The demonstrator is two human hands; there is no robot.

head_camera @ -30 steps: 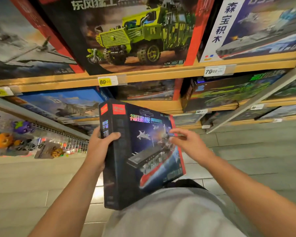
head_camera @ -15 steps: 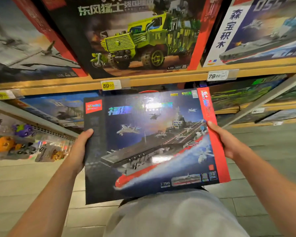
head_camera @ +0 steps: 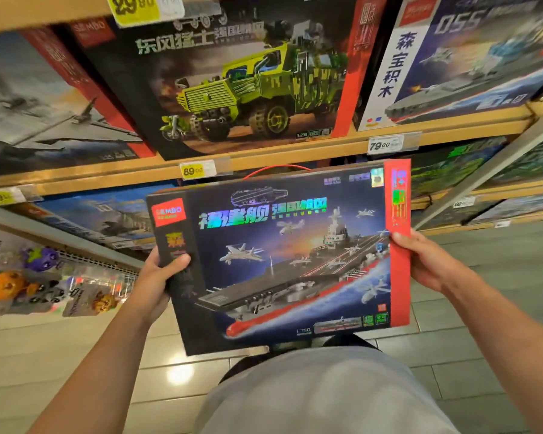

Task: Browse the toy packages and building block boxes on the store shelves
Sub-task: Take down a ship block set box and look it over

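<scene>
Dark aircraft-carrier box (head_camera: 282, 261) — red edge, left grip (head_camera: 157, 283), right grip (head_camera: 427, 264) clasping sides

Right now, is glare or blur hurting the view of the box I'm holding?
Head view: the carrier box is fairly sharp, its foil title shimmering rainbow; a lamp glare spot sits on the floor tile; the hanging toys at left are blurred, and shelf lines bend from wide-angle distortion.

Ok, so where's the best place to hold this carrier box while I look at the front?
By its two short ends, one from each side, as now: left hand on the dark end, right hand on the red strip. The carrier box is wide, flat and face-up, so end grips likely steady it without covering the picture.
</scene>
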